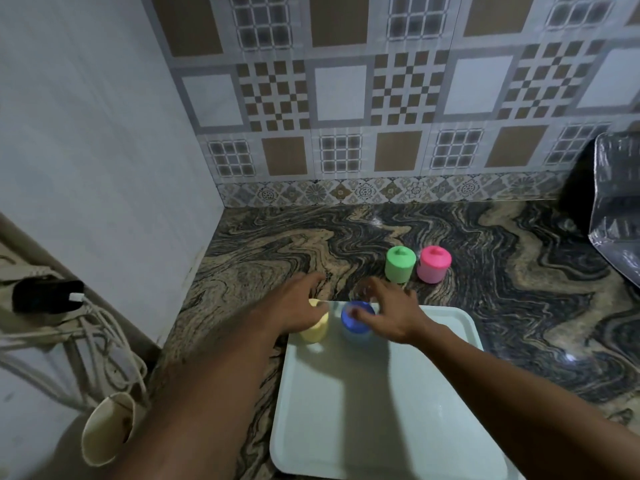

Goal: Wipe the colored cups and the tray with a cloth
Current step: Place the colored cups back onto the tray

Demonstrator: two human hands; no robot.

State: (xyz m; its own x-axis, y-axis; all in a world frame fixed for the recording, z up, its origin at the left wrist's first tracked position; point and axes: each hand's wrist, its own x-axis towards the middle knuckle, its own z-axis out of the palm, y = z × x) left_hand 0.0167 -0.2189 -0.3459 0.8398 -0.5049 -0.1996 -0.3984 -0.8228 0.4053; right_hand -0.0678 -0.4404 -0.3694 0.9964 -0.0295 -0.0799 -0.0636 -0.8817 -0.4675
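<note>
Four coloured cups are sitting out in all: two of them, a yellow cup (313, 329) and a blue cup (356, 322), are standing on the tray (381, 410), and the other two, a green cup (400, 266) and a pink cup (433, 266), are standing on the counter (502, 278). Only one tray is lying there. Two hands are reaching in, a left hand (299, 306) and a right hand (389, 315). Off to the side one paper cup (107, 427) is sitting, one black plug (46, 294) is resting among white cables (104, 341) too tangled to count, and one shiny plastic-wrapped bundle (616, 202) is showing at the far right.
</note>
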